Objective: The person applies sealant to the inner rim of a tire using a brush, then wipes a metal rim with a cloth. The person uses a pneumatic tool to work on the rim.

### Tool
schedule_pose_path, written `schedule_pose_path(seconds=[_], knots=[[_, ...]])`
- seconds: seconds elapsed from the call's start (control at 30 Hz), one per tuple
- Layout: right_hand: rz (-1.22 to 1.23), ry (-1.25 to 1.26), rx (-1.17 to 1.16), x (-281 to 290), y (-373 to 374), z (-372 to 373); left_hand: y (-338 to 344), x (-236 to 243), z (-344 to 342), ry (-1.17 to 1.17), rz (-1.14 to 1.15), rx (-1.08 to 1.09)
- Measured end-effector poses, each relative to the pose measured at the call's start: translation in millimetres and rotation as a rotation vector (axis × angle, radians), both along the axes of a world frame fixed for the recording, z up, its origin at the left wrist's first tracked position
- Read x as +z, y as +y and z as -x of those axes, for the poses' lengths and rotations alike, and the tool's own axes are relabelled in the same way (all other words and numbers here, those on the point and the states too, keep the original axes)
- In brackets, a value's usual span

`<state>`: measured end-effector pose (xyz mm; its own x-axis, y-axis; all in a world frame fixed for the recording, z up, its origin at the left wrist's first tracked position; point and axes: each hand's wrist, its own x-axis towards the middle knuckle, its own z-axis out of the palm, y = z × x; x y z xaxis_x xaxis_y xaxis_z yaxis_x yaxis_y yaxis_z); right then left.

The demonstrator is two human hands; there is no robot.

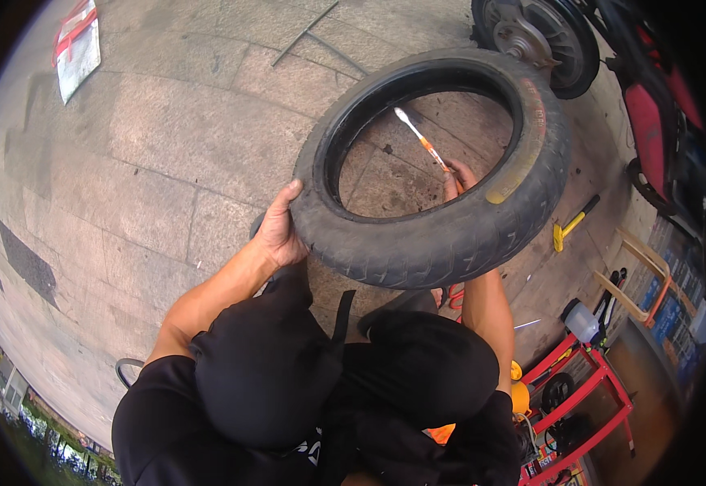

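Observation:
A worn black motorcycle tire (418,247) is tilted above the paving in front of my knees. A yellowish patch marks its right side. My left hand (282,228) grips the tire's left edge, thumb up on the sidewall. My right hand (457,178) reaches behind the near part of the tire, and its fingertips show inside the opening. They hold what looks like a toothbrush (424,142), with an orange and white handle and a white head pointing up and left. The tire hides the rest of that hand.
A yellow-headed hammer (560,236) with a black grip lies on the paving at right. Beyond the tire are a metal cross wrench (308,34) and a wheel (568,40) beside a red and black motorcycle (653,121). A red metal rack (592,385) with tools stands at lower right.

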<state>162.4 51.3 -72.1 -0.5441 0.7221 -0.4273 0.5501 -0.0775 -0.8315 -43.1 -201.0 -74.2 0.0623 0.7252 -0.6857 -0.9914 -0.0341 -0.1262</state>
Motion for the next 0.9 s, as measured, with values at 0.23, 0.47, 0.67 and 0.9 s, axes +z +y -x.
schedule_pose_path(seconds=[0.23,0.47,0.67,0.9], knots=[[0.002,0.096,-0.180,-21,-3,-36,-9,7,43,0.257,0.032,0.197],[0.128,-0.135,-0.348,-8,-18,-36,-63,-17,142,0.626,0.052,0.607],[0.113,-0.185,-0.486,20,15,-32,-136,-64,192,0.707,0.366,0.714],[-0.061,-0.243,-0.456,0,56,-50,-173,-72,224,0.731,0.684,0.556]])
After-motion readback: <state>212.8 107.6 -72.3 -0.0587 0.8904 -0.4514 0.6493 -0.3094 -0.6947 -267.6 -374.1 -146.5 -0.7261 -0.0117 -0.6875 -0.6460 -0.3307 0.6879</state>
